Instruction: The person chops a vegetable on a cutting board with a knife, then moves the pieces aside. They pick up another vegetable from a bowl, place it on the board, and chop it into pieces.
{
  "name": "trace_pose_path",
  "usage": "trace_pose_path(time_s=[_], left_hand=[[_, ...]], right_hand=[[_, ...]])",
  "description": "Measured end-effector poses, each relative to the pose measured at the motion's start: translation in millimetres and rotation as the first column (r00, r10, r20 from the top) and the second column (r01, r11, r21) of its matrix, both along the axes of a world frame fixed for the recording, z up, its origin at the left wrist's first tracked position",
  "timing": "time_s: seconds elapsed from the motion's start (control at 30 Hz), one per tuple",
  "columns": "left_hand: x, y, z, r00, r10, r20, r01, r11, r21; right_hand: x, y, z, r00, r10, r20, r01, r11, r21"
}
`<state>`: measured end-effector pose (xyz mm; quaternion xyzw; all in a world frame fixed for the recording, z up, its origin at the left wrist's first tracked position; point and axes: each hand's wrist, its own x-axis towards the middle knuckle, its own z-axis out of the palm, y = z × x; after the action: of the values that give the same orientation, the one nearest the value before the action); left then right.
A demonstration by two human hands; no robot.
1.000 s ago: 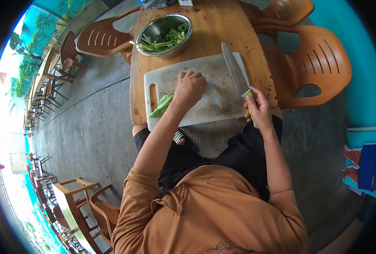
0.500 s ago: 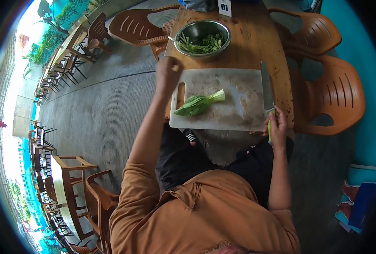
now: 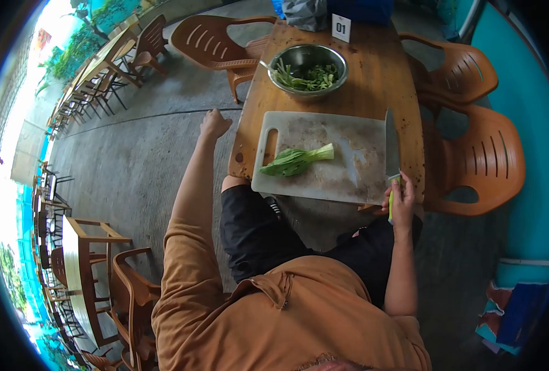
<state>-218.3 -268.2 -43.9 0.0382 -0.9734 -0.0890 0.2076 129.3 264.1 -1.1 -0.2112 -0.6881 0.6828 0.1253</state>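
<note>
My right hand [image 3: 400, 199] is closed around the green handle of a kitchen knife [image 3: 392, 148]. Its long blade points away from me, along the right edge of the cutting board [image 3: 324, 185]. My left hand [image 3: 215, 125] is out over the floor, left of the table and apart from the board. Its fingers look loosely apart, and I see nothing in them. On the left half of the board lies a leafy green vegetable [image 3: 296, 159], its pale cut stem end to the right. Behind the board stands a metal bowl [image 3: 308, 94] of cut greens [image 3: 305, 75], with a utensil handle over its left rim.
The board lies at the near end of a wooden table [image 3: 373, 80]. Further back stand a "01" number card [image 3: 341, 28] and a grey plastic bag [image 3: 305, 13]. Brown plastic chairs [image 3: 481, 157] flank the table; more tables and chairs line the left side.
My left hand has moved left and down, away from the board's upper left corner, and its fist has loosened. The knife stays in my right hand. The whole view has shifted slightly.
</note>
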Motion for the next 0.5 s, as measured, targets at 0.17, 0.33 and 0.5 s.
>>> trace_pose_path(time_s=[0.17, 0.33, 0.5], left_hand=[[59.9, 76.9, 79.9, 0.985, -0.161, 0.065, 0.15, 0.978, 0.145], [109.1, 143.1, 86.6, 0.788, -0.606, -0.111, 0.608, 0.736, 0.298], [176.9, 212.2, 86.7, 0.585, -0.811, -0.016, 0.793, 0.567, 0.225]], right_hand=[[0.1, 1.6, -5.4, 1.0, 0.004, -0.009, -0.004, 0.999, -0.047], [0.1, -0.6, -1.0, 1.0, 0.006, -0.009, -0.006, 1.0, -0.003], [0.4, -2.7, 1.5, 1.0, -0.003, -0.015, 0.003, 1.0, 0.007]])
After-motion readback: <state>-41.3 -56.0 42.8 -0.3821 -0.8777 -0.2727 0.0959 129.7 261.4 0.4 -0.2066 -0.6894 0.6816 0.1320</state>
